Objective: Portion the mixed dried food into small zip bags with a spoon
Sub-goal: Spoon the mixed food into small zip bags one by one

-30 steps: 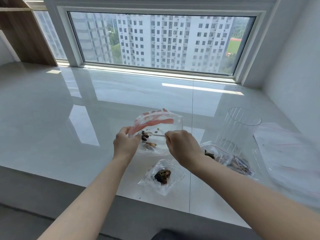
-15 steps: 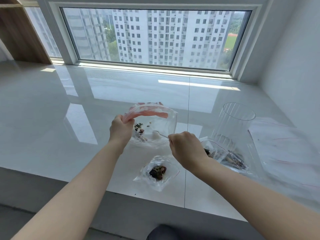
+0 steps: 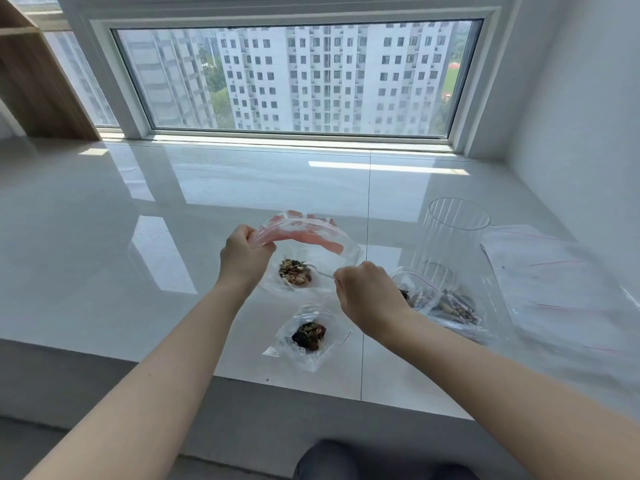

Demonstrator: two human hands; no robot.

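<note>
Where glossy pale tiles [image 3: 173, 237] meet the window [image 3: 294, 77] — towers outside — bags [image 3: 308, 336] lie.

Both bare forearms are reaching forward from the bottom corners, converging toward the middle. The left hand [image 3: 244, 261] is curling its fingers and thumb into a pinch at the bag [image 3: 311, 251] rim, knuckles up. The right hand [image 3: 369, 294] is sitting lower, fist-like, gripping a spoon [image 3: 320, 271] handle, wrist bent inward.

Both forearms bare right to the frame edge, no sleeves, nothing on either wrist; dark trousers [image 3: 332, 460] at the knee.
</note>
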